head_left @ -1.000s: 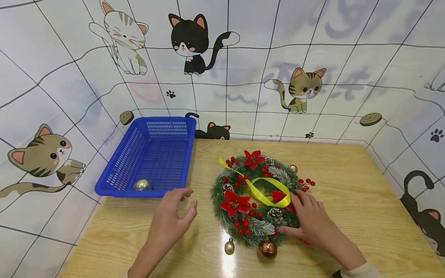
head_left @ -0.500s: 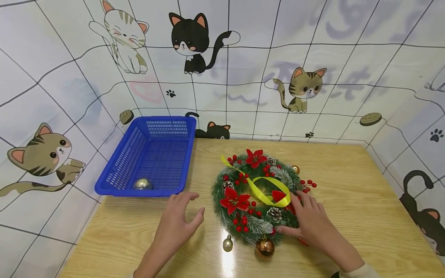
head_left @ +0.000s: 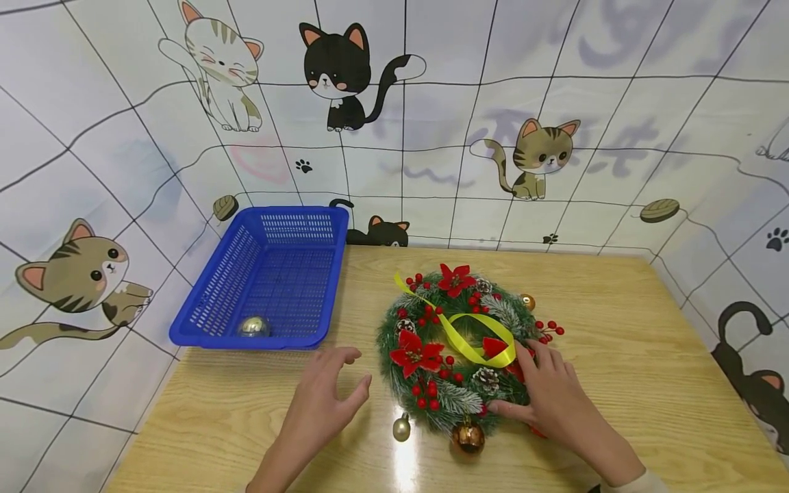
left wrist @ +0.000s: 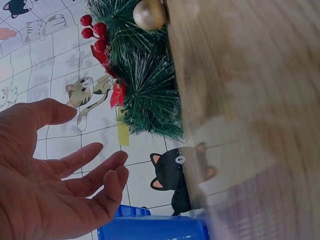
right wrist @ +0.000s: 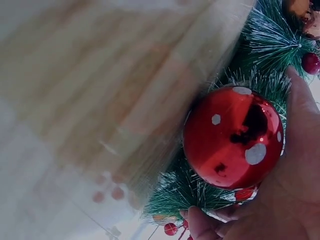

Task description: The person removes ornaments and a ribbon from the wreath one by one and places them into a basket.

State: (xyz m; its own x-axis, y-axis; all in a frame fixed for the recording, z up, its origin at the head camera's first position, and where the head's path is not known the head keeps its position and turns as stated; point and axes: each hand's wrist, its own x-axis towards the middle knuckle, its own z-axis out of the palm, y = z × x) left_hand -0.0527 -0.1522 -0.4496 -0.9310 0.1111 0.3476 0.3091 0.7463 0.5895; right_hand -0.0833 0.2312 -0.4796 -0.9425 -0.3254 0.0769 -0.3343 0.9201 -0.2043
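A green Christmas wreath [head_left: 459, 398] with red poinsettias, berries and pine cones lies flat on the table. My right hand [head_left: 548, 387] grips its right side, thumb at the lower edge and fingers over the upper part. In the right wrist view a shiny red ball ornament [right wrist: 232, 137] with white dots sits between that thumb and fingers. Across the wreath's middle lies a looped yellow ribbon [head_left: 455, 339]. My left hand [head_left: 323, 397] hovers left of the wreath, apart from it, fingers relaxed and holding nothing. A copper ball [head_left: 468, 438] and a small pale gold ball [head_left: 402, 428] hang out at the near edge.
A blue plastic basket [head_left: 333, 274] stands at the back left, with a silvery ball [head_left: 254, 326] inside its near end. Behind the wooden table [head_left: 647, 329] hangs a white cloth [head_left: 444, 41] printed with cats.
The wreath has turned slightly clockwise: its near ornaments shifted left, its far flower right. My left hand has moved right, toward it. The right hand has hardly moved.
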